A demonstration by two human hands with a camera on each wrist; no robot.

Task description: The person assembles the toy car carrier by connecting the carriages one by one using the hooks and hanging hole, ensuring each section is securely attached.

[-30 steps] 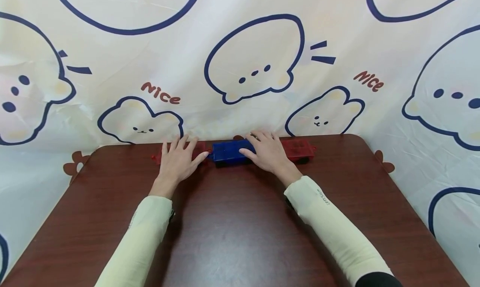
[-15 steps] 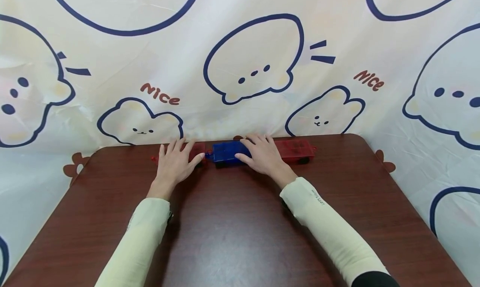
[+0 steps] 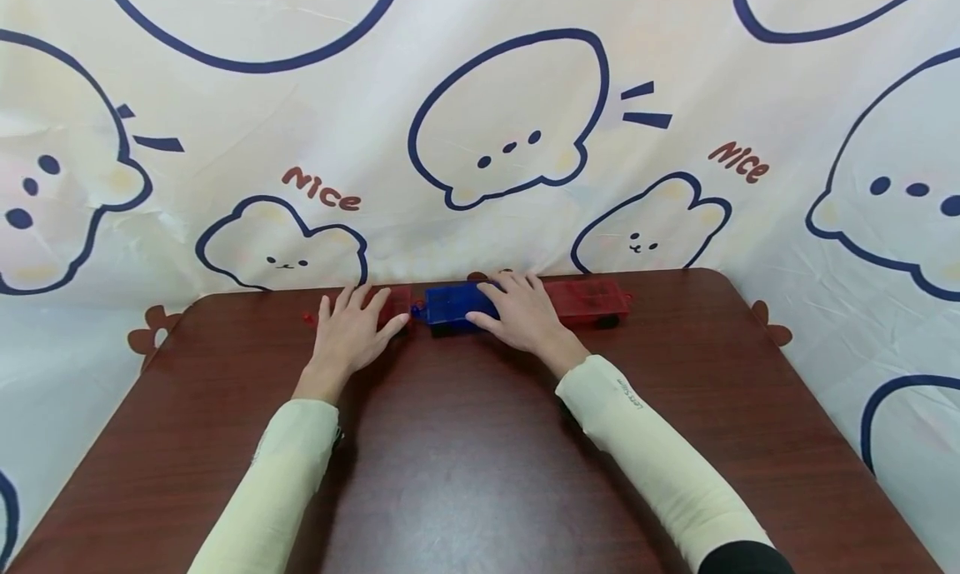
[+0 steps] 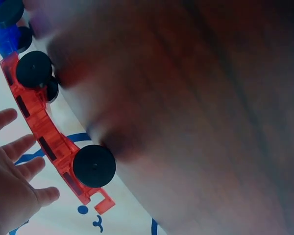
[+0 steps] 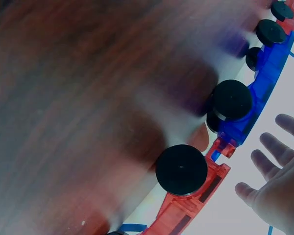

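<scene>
brown wood-grain table (image 3: 465,457) | white cartoon-print cloth (image 3: 390,124) behind | red "Nice" lettering (image 3: 330,194)

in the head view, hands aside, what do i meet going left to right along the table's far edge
Left brown flower print, left red toy wagon, blue toy wagon, right red toy wagon, right brown flower print

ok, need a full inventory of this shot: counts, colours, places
Blue toy car: 1, blue, far table edge, middle of row
Red toy cars: 2, translucent red, one each side of blue
Wheels: several, black, under cars, some hidden
Table: 1, dark brown, under cars
Printed cloth: off-white, blue and brown prints, behind and beside table
Sleeves: 2, pale, on forearms
Left hand: 1, over left red car
Right hand: 1, over blue car's right end
</scene>
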